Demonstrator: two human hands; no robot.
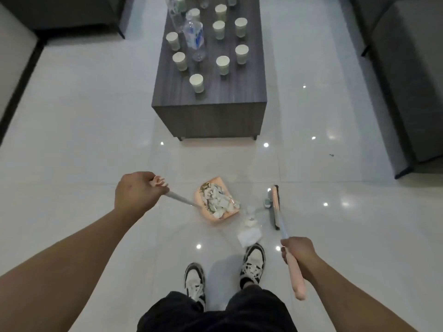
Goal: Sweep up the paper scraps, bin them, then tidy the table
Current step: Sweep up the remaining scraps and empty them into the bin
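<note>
Sweeping is nearly done, I think. On the left side, my left hand (137,191) is curled tight round the pink grip of the dustpan handle (178,196). That long handle slants down to the pink dustpan (217,218), which sits on the shiny white floor (96,140). Most of the paper scraps (217,200) are piled inside the pan already.

Just right of the pan, a few loose scraps (249,233) lie on the floor, close to my right shoe (253,261). The biggest piece is flat and white. These are not in the pan yet.

Further right is the broom head (274,204), down on the floor just beside those scraps. My right hand (299,254) is wrapped round the broom's pink handle (296,276).

So I judge one or two more pushes are needed. Then the pan must go to a bin, but I see no bin.

Up ahead, the dark coffee table (211,116) has many paper cups (196,83) and some clear plastic bottles (195,40) standing on it. Nothing there looks tidied yet.
</note>
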